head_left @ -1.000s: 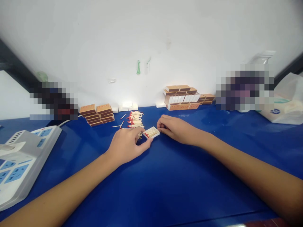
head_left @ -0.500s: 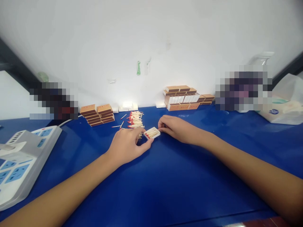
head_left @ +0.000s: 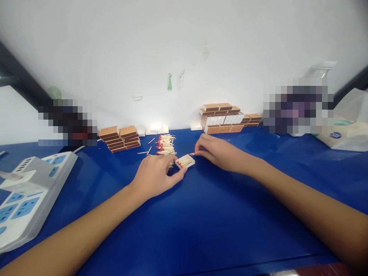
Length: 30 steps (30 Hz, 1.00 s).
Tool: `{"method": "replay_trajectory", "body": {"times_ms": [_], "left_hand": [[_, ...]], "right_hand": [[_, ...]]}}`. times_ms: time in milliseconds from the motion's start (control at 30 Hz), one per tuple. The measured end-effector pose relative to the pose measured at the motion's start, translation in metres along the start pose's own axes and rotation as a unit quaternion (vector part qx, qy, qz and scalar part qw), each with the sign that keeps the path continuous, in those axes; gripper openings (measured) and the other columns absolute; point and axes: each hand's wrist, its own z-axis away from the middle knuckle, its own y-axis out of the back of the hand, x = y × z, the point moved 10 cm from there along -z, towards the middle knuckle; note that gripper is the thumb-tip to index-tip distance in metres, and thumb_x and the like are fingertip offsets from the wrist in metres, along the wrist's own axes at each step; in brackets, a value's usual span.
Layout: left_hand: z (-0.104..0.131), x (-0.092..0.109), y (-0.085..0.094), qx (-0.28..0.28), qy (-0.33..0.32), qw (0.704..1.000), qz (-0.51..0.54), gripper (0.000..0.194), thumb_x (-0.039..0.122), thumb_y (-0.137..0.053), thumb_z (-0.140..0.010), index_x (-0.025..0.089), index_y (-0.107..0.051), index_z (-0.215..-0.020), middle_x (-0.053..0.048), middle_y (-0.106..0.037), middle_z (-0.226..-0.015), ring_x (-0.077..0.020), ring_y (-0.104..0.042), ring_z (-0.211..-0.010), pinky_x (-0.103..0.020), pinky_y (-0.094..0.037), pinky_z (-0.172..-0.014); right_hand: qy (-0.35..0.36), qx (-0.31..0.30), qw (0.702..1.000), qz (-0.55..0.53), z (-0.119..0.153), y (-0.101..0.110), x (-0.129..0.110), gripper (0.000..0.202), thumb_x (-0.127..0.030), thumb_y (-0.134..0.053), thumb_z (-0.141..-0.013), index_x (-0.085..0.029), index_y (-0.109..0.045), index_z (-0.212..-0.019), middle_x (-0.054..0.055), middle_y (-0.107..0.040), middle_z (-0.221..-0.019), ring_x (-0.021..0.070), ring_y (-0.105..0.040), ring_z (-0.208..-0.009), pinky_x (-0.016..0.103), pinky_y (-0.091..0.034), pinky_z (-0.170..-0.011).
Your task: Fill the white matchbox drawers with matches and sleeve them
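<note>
Between thumb and fingers, my left hand (head_left: 157,175) grips a small white matchbox tray (head_left: 189,164) on the blue table. Several red-tipped matches (head_left: 183,161) lie inside the tray. Just right of it, my right hand (head_left: 214,151) pinches a match (head_left: 192,154) whose red tip points towards the tray's far right corner. Beyond my left hand lies a pile of loose matches (head_left: 166,143), partly covered by that hand, with a few stray ones to its left.
Matchboxes (head_left: 120,138) are stacked at the back left, and a larger stack (head_left: 224,119) stands at the back right by the wall. White trays (head_left: 156,128) sit behind the pile. A power strip (head_left: 54,191) lies left; a plastic tissue pack (head_left: 345,134) is far right.
My right hand has lifted slightly up and away from the tray, and a red-tipped match now shows at its fingertips. The whole view has shifted a little.
</note>
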Motion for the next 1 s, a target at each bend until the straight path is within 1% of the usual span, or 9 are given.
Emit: {"method": "replay_trajectory", "body": {"times_ms": [100, 167, 300, 400, 500, 633, 767, 900, 1000], "left_hand": [[0.000, 0.000, -0.003, -0.012, 0.003, 1.000, -0.009, 0.036, 0.052, -0.062, -0.091, 0.021, -0.076, -0.104, 0.002, -0.064, -0.062, -0.0149, -0.058, -0.055, -0.029, -0.037, -0.058], [0.000, 0.000, -0.005, -0.019, 0.002, 1.000, -0.015, 0.036, 0.051, -0.063, -0.090, 0.021, -0.076, -0.106, 0.001, -0.065, -0.063, -0.0151, -0.058, -0.056, -0.029, -0.035, -0.057], [-0.001, 0.001, -0.006, -0.024, -0.004, 1.000, -0.019, 0.035, 0.050, -0.063, -0.091, 0.022, -0.075, -0.106, 0.001, -0.064, -0.063, -0.0151, -0.058, -0.056, -0.028, -0.034, -0.057], [-0.001, 0.002, -0.005, -0.023, -0.011, 1.000, -0.016, 0.035, 0.052, -0.062, -0.092, 0.021, -0.074, -0.105, 0.002, -0.062, -0.061, -0.0149, -0.057, -0.055, -0.028, -0.034, -0.057], [0.000, 0.004, -0.006, -0.028, -0.020, 0.999, -0.012, 0.036, 0.052, -0.062, -0.092, 0.021, -0.074, -0.105, 0.002, -0.061, -0.061, -0.0148, -0.057, -0.055, -0.028, -0.036, -0.057], [0.000, 0.004, -0.007, -0.030, -0.022, 0.999, -0.017, 0.035, 0.052, -0.063, -0.092, 0.022, -0.074, -0.107, 0.002, -0.061, -0.061, -0.0146, -0.057, -0.054, -0.028, -0.037, -0.057], [0.001, 0.005, -0.008, -0.027, -0.030, 0.999, -0.015, 0.036, 0.053, -0.061, -0.093, 0.021, -0.074, -0.107, 0.002, -0.061, -0.061, -0.0146, -0.057, -0.055, -0.028, -0.039, -0.058], [0.000, 0.005, -0.009, -0.032, -0.027, 0.999, -0.016, 0.036, 0.053, -0.060, -0.094, 0.022, -0.074, -0.107, 0.002, -0.060, -0.061, -0.0146, -0.056, -0.055, -0.028, -0.037, -0.057], [0.000, 0.004, -0.009, -0.040, -0.023, 0.999, -0.018, 0.036, 0.052, -0.061, -0.093, 0.022, -0.075, -0.108, 0.001, -0.061, -0.062, -0.0149, -0.057, -0.056, -0.028, -0.036, -0.056]], "right_hand": [[0.009, 0.040, 0.999, -0.019, 0.001, 0.014, -0.004, 0.019, -0.035, -0.051, -0.104, -0.020, -0.061, -0.096, 0.008, -0.062, -0.102, 0.0208, -0.059, -0.091, 0.034, -0.045, -0.080], [0.024, 0.049, 0.998, -0.033, 0.003, 0.019, -0.013, 0.020, -0.036, -0.053, -0.104, -0.021, -0.062, -0.095, 0.006, -0.063, -0.100, 0.0193, -0.058, -0.089, 0.032, -0.044, -0.078], [0.053, 0.023, 0.998, -0.038, 0.007, 0.010, -0.033, 0.016, -0.033, -0.054, -0.104, -0.020, -0.062, -0.099, 0.005, -0.062, -0.101, 0.0164, -0.057, -0.083, 0.030, -0.043, -0.073], [0.065, 0.005, 0.998, -0.024, 0.010, -0.001, -0.042, 0.015, -0.029, -0.052, -0.104, -0.020, -0.063, -0.101, 0.006, -0.062, -0.104, 0.0158, -0.058, -0.082, 0.030, -0.043, -0.073], [0.071, 0.000, 0.997, -0.020, 0.010, -0.007, -0.043, 0.015, -0.027, -0.052, -0.104, -0.020, -0.065, -0.101, 0.006, -0.062, -0.104, 0.0158, -0.058, -0.081, 0.030, -0.044, -0.072], [0.075, 0.008, 0.997, -0.035, 0.009, -0.007, -0.041, 0.016, -0.028, -0.052, -0.104, -0.020, -0.066, -0.102, 0.006, -0.063, -0.102, 0.0162, -0.059, -0.082, 0.031, -0.044, -0.073], [0.075, -0.018, 0.996, -0.049, 0.009, -0.013, -0.039, 0.019, -0.029, -0.050, -0.105, -0.021, -0.067, -0.104, 0.006, -0.063, -0.102, 0.0165, -0.061, -0.083, 0.031, -0.045, -0.074], [0.064, -0.021, 0.997, -0.042, 0.009, -0.005, -0.036, 0.017, -0.032, -0.053, -0.103, -0.021, -0.067, -0.105, 0.005, -0.064, -0.101, 0.0156, -0.059, -0.080, 0.030, -0.044, -0.071], [0.052, -0.037, 0.998, -0.030, 0.009, 0.001, -0.032, 0.012, -0.032, -0.060, -0.099, -0.021, -0.066, -0.100, 0.005, -0.065, -0.098, 0.0160, -0.057, -0.079, 0.030, -0.041, -0.069]]}}
